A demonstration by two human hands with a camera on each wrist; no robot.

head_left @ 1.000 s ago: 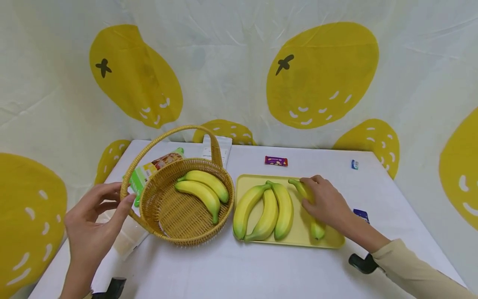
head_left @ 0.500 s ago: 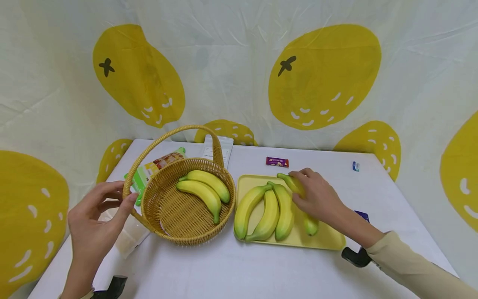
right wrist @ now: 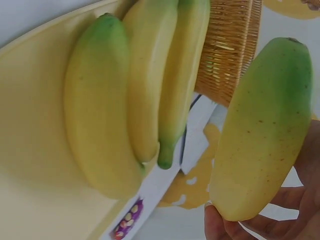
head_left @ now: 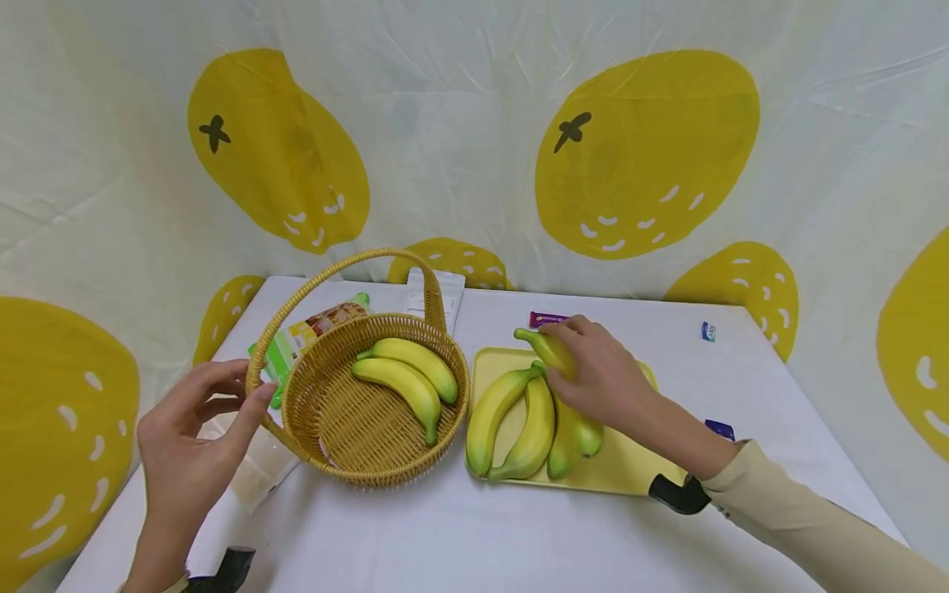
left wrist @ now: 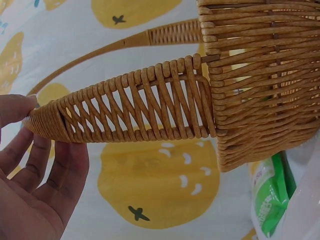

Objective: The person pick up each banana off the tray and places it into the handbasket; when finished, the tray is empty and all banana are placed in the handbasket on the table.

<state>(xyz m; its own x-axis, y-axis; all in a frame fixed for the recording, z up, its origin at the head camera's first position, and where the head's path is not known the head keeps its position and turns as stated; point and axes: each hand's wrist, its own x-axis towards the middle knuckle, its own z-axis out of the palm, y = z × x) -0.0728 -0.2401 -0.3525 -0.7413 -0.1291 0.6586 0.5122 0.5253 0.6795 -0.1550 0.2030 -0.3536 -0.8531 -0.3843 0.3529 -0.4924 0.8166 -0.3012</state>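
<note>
A round wicker basket (head_left: 348, 428) with a tall arched handle stands left of centre; two bananas (head_left: 400, 383) lie inside it. My left hand (head_left: 196, 420) pinches the handle (left wrist: 125, 110) on its left side between thumb and fingers. With my right hand (head_left: 604, 371) I grip a yellow banana (right wrist: 265, 135) with a green tip, held over the yellow tray (head_left: 630, 465). Three more bananas (head_left: 493, 420) lie side by side in the tray's left part; the held banana overlaps the rightmost one in the head view.
Behind the basket lie a green snack bag (head_left: 278, 358) and a white pouch (head_left: 448, 288). A clear packet (head_left: 259, 469) sits below the left hand. Beyond the tray is a purple snack bar (head_left: 544, 319); small blue packets (head_left: 709, 332) lie to the right.
My right hand has lifted the banana off the tray's right part and carried it left, over the other bananas. The left hand keeps its hold on the basket handle.
</note>
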